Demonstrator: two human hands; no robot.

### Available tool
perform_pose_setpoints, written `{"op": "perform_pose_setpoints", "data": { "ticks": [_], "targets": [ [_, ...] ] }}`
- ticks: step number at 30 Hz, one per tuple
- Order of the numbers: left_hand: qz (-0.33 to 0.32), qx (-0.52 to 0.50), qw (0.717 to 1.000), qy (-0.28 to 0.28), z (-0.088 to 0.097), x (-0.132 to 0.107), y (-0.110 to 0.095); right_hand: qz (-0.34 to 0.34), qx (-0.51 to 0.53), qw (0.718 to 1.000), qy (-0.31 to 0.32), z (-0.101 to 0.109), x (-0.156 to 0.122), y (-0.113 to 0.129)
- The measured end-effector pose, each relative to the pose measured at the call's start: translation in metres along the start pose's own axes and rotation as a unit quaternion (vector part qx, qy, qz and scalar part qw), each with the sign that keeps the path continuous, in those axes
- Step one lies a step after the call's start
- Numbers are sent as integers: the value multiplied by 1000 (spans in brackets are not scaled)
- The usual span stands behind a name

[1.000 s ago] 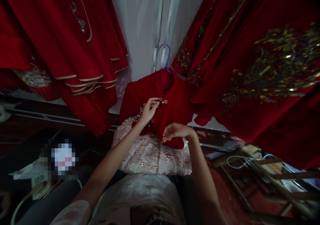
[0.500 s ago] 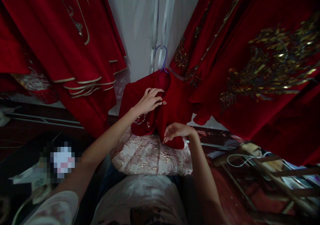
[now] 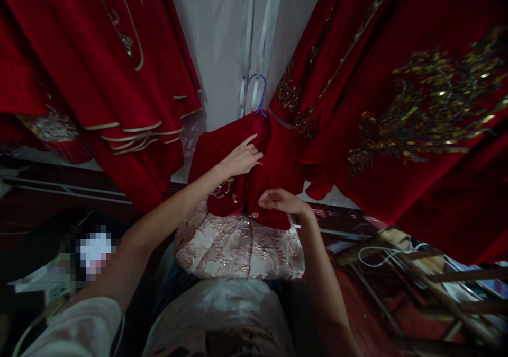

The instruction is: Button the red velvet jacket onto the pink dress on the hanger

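A small red jacket (image 3: 278, 161) hangs on a purple hanger (image 3: 259, 89) against the white wall, over a pale pink brocade skirt (image 3: 238, 246). My left hand (image 3: 242, 158) lies on the jacket's chest near the collar, index finger stretched upward and the other fingers curled round the front edge. My right hand (image 3: 280, 201) sits lower on the jacket front, fingers bent and pinched on the cloth near a small beaded clasp (image 3: 254, 215). A beaded ornament (image 3: 224, 187) dangles under my left wrist.
Long red robes with gold trim (image 3: 130, 81) hang at the left. Red robes with heavy gold embroidery (image 3: 428, 108) hang at the right. A wooden frame with white cord (image 3: 400, 256) stands at the lower right. Papers and a cable (image 3: 51, 288) lie at the lower left.
My left hand has slid from the beaded clasp up toward the collar, its index finger now extended. My right hand has lifted a little on the jacket front.
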State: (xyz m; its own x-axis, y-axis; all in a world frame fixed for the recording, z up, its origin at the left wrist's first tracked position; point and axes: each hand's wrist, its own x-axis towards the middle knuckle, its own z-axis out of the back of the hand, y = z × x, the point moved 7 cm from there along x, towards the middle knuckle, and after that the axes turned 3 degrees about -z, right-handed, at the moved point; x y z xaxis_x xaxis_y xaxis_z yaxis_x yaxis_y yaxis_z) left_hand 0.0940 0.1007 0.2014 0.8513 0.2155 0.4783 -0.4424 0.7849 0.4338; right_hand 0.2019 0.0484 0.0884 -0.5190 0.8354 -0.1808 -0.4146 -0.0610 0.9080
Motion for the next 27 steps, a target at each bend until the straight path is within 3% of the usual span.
{"op": "perform_pose_setpoints", "data": {
  "ticks": [2, 3, 5, 7, 9, 13, 17, 23, 27],
  "targets": [
    [9, 6, 1000, 0, 0, -2, 2, 61, -43, 983, -165, 22, 1, 19],
    [19, 9, 1000, 1, -1, -3, 3, 93, -54, 957, -269, 35, -1, 31],
    [44, 12, 999, 9, -4, -5, 7, 151, -53, 876, -455, 54, -9, 53],
    [66, 7, 998, 16, -6, -7, 10, 205, -32, 817, -538, 59, -9, 71],
    [72, -7, 997, 20, -6, -10, 13, 249, -1, 811, -529, 57, 1, 86],
    [44, -66, 996, 32, 0, -17, 12, 289, 86, 857, -417, 48, 26, 101],
    [18, -102, 994, 31, 7, -21, 10, 268, 174, 892, -320, 38, 42, 105],
    [4, -81, 996, 30, 9, -15, 9, 241, 243, 895, -285, 35, 44, 114],
    [32, -47, 998, 18, 9, -12, 12, 251, 245, 898, -266, 36, 35, 125]
  ]
}}
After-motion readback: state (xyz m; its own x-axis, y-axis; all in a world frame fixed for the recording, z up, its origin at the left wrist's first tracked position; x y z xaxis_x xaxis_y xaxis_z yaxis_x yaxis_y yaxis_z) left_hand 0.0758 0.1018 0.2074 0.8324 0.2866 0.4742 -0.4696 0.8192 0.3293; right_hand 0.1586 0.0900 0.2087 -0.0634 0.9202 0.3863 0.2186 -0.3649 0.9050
